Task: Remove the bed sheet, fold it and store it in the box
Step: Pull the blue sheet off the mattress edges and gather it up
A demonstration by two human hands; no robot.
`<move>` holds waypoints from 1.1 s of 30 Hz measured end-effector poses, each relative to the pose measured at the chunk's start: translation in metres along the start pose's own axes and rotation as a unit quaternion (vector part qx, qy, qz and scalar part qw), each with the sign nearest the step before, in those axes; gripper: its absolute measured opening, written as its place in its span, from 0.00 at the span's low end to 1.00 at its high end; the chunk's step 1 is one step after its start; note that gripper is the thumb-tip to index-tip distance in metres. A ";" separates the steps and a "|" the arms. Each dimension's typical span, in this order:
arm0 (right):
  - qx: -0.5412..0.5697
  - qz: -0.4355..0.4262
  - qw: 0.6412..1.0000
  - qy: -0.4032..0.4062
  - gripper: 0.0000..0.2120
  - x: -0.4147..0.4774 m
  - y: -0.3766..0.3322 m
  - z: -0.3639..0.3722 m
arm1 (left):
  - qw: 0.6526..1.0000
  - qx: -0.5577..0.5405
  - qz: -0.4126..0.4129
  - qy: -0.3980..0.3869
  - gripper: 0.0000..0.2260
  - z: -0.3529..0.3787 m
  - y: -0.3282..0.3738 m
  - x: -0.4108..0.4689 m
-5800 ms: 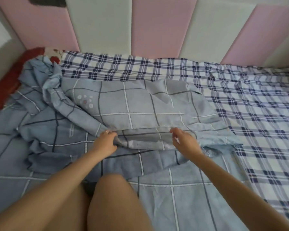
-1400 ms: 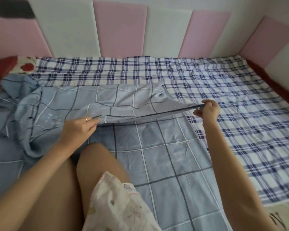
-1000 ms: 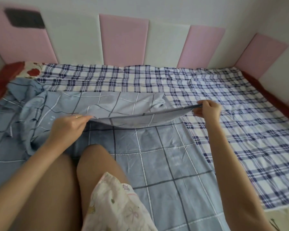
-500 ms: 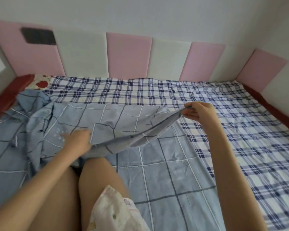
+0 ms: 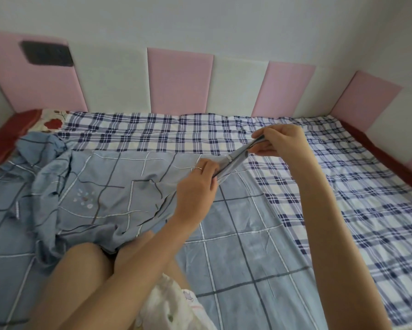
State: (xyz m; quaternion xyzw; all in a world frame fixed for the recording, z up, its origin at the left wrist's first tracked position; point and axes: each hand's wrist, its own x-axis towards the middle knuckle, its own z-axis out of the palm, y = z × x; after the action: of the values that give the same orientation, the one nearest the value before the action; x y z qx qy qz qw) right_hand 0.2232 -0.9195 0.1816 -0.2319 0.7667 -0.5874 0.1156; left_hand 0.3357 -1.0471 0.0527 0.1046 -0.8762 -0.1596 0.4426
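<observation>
You're pinching the gathered edge of the blue-grey bed sheet (image 5: 119, 186), which is lying half-bunched on the bed, with fingers of left hand (image 5: 197, 184) and right hand (image 5: 281, 144) curled tight. Folding seems to be beginning, and the next move is likely calling for matched corners.

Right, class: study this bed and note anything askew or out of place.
The grey-blue sheet lies bunched and creased at the left, half peeled off the plaid sheet, with the floral mattress corner exposed at far left. Nothing looks torn or spilled.
</observation>
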 end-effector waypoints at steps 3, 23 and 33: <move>0.045 0.011 0.999 -0.010 0.12 -0.001 -0.001 -0.002 | 1.000 0.012 0.016 0.018 0.09 -0.001 -0.009 0.002; 0.099 0.051 0.985 0.130 0.11 -0.003 0.073 -0.025 | 0.991 -0.018 0.084 -0.101 0.08 0.001 -0.030 -0.018; 0.147 0.144 0.929 0.308 0.17 -0.001 0.170 -0.068 | 0.946 0.081 0.063 -0.306 0.19 0.029 -0.065 -0.086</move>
State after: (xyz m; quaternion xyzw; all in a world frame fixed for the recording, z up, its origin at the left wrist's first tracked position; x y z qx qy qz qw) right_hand 0.1562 -0.8266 0.0383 0.0935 0.6951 -0.7127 -0.0103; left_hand 0.3655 -1.0742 -0.0520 0.0312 -0.9843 -0.0843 0.1518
